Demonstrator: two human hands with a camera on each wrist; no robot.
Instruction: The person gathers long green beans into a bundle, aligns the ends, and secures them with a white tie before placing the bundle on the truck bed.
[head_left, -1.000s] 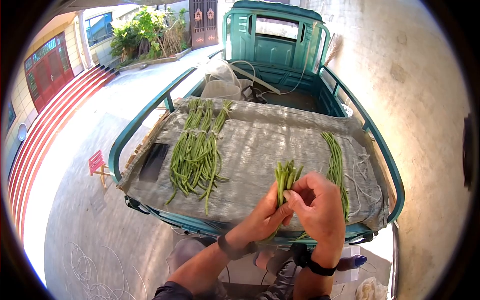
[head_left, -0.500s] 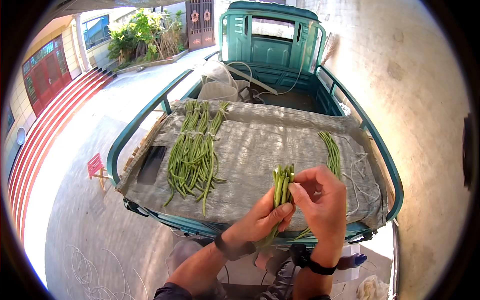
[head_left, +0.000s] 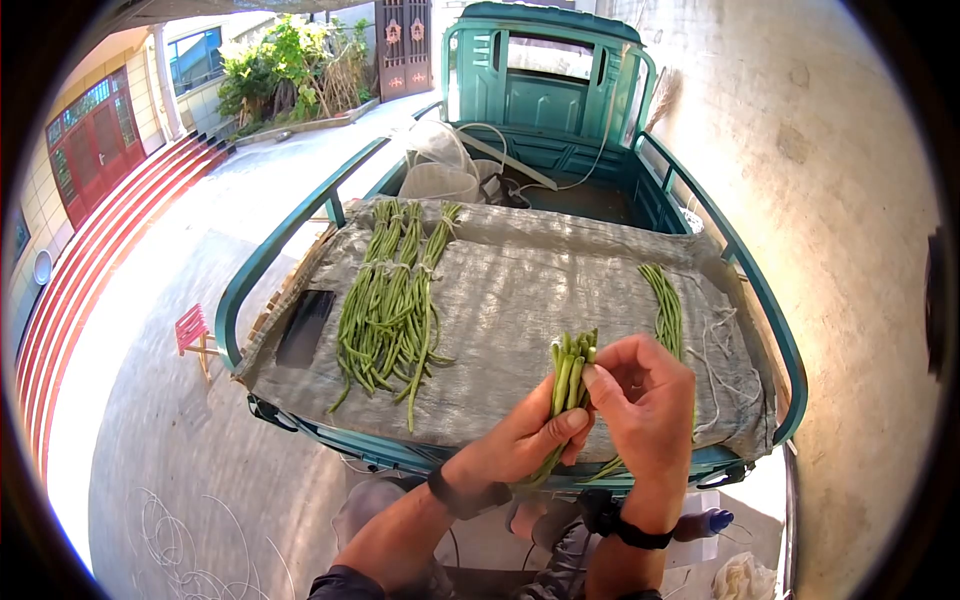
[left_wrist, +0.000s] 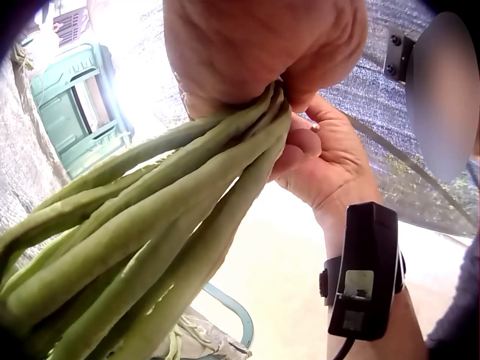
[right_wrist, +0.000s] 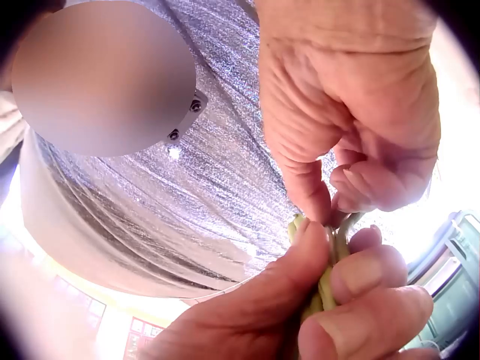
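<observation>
Left hand [head_left: 525, 435] clasping a bunch of long beans [head_left: 568, 375] upright, right hand [head_left: 645, 400] pinching its top ends, near edge of the grey tarp [head_left: 520, 290]

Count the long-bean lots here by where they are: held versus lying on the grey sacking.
Held bunch of long beans, in left hand and right hand: 1
Lying on the sacking: 2, the large heap and the small lot
Total: 3

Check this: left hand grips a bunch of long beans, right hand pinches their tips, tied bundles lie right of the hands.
Wrong side: the head view shows the tied bundles lying left of the hands. The left hand does grip the bunch of long beans, and the right hand pinches their tips.
</observation>
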